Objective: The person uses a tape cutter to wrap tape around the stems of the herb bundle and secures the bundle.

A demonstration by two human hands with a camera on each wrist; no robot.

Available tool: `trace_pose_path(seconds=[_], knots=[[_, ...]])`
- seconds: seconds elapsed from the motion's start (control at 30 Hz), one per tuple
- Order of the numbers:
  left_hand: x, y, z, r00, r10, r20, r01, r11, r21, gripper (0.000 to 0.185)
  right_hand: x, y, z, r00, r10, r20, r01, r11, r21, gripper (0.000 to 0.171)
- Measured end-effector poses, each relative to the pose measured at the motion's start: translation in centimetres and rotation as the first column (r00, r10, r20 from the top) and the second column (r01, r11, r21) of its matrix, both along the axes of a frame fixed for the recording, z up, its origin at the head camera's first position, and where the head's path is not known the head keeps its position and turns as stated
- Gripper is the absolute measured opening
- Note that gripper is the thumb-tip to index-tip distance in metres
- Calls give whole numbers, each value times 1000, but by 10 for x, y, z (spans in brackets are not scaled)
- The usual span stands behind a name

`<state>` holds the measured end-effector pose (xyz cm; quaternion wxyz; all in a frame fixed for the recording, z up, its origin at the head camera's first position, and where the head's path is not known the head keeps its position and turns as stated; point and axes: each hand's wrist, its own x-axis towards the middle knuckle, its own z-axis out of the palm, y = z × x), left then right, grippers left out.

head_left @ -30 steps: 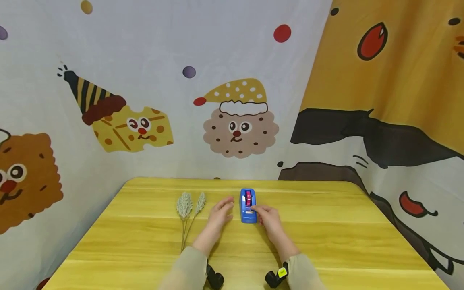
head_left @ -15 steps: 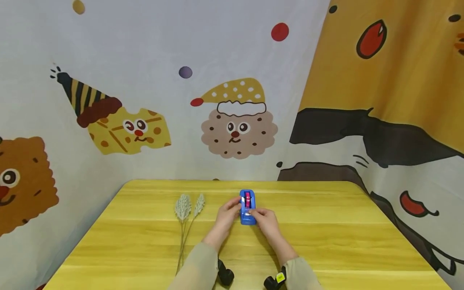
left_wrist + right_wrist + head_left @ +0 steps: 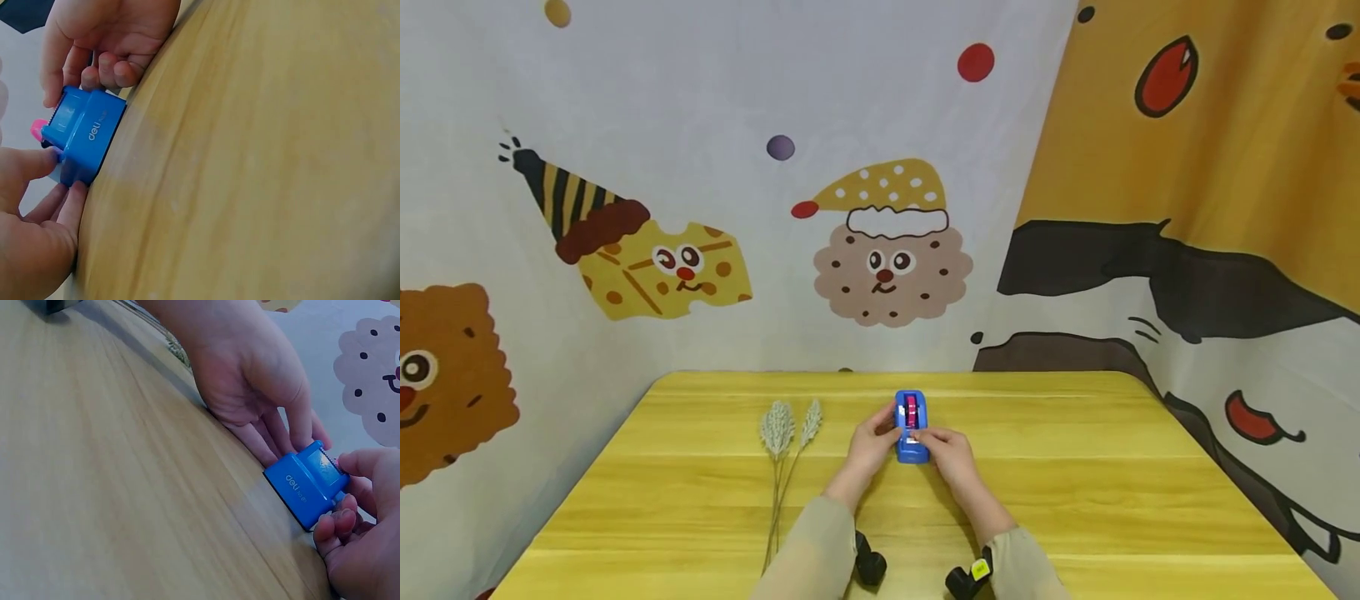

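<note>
A blue tape dispenser point(image 3: 912, 454) with a pink roll point(image 3: 912, 412) stands near the table's middle, its lettered front toward me. My left hand point(image 3: 868, 450) holds its left side; in the left wrist view the thumb point(image 3: 39, 164) lies on the upper side and fingertips point(image 3: 75, 197) touch low on the wall. At the toothed cutter, my right hand point(image 3: 951, 454) pinches with thumb and index finger, the other fingers curled, as the right wrist view shows the hand point(image 3: 369, 537) there. The tape end between those fingertips is hidden.
Dried grass stems point(image 3: 777, 467) with pale seed heads lie on the wooden table point(image 3: 1075, 483), left of my left hand. A cloth with cartoon prints point(image 3: 892, 283) hangs behind the table. Black wrist cameras point(image 3: 870, 568) sit at both sleeves.
My left hand has moved right from beside the tape dispenser and taken hold of its left side. My right hand stays at the cutter, its fingertips slightly farther in over it.
</note>
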<state>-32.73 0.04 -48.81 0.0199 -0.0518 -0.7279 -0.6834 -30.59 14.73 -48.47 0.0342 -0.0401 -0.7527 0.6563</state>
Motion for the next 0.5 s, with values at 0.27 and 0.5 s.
trace_pose_path(seconds=[0.27,0.5], knots=[[0,0,0,1000,5,-29,-6,998,-55,47,-1,-1,1,999,-4,52,6,999,-43,36],[0,1,1,1000,3,-22,-4,998,-62,47,-6,0,5,994,-9,109,15,998,-54,42]])
